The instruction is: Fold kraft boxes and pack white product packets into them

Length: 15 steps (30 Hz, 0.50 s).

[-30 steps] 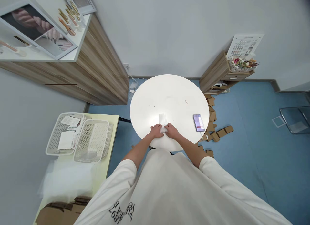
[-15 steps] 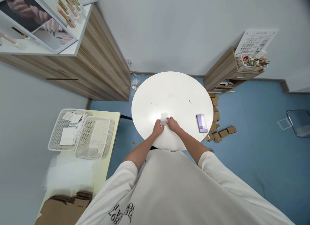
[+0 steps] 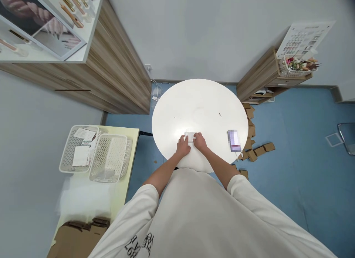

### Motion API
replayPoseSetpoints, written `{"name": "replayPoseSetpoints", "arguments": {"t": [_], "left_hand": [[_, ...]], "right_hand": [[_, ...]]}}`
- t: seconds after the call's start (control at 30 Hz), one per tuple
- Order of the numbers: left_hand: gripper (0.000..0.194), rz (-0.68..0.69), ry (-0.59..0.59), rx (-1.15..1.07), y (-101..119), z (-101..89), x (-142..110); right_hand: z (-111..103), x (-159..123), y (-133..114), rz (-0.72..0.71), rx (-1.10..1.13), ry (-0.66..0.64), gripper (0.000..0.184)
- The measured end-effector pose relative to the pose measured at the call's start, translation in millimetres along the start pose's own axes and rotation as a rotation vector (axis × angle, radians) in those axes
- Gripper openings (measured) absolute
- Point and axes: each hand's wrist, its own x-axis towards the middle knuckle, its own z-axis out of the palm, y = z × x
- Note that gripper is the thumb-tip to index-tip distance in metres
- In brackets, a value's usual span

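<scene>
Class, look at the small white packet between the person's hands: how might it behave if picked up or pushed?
The small white packet is probably light, looking smaller than the right hand. Its pale, slightly translucent look suggests plastic, so it might slide on the smooth-looking round table. Appearing low and oblong, it seems unlikely to roll.

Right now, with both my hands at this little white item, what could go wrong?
The small white item is pale against the white table, so your left hand and right hand might misjudge its edges. The purple phone-like object sits near the table's right edge, its cable reaching over it; a snag could perhaps drag it off.
</scene>
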Motion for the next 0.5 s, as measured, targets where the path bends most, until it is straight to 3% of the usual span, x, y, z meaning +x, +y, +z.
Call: {"name": "replayPoseSetpoints", "arguments": {"t": [0.27, 0.5], "left_hand": [[0.073, 0.108, -0.058, 0.090, 8, -9.4, -9], [0.073, 0.112, -0.042, 0.066, -11, -16.0, -5]], "right_hand": [[6, -19, -3, 0.098, 0.087, -0.009, 0.048], [14, -16, -19, 0.087, 0.112, -0.032, 0.060]]}}
